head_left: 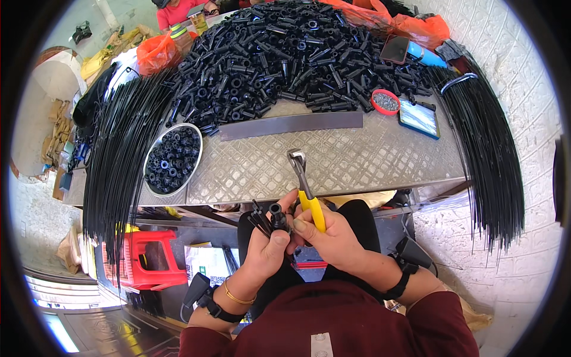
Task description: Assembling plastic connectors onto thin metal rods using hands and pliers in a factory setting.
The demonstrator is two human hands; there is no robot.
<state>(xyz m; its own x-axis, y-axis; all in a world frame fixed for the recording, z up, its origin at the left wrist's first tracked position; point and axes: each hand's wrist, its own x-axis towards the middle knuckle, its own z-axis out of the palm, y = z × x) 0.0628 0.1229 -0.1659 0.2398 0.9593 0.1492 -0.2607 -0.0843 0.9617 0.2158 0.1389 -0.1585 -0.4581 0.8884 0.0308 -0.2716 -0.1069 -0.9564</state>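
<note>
- Left hand (267, 247): closed around a round-mouthed black part (276, 210), which sits between its thumb and fingers with the mouth rising above the grip; several thin black strips (257, 219) stick up from the same hand, just left of the part.
- Right hand (330, 238): closed on yellow-handled pliers (307, 189), their metal head pointing away over the table edge; its thumb tip comes near the lower right of the black part, but whether it pinches anything there I cannot tell.
- Lower left, below table height: a red stool (151, 278).
- Table (256, 169), beyond the hands: a pale-rimmed bowl (201, 149) of small black pieces at left, a long flat metal bar (291, 124) across the middle.
- Either side: a left bundle (122, 149) and a right bundle (491, 149) of long black strands, hanging over the table edge.
- Right of the bar: a small red dish (374, 97) of tiny grey bits, beside a bright-screened device (419, 119).
- Farther back: a broad heap (267, 65) of black tubular parts.
</note>
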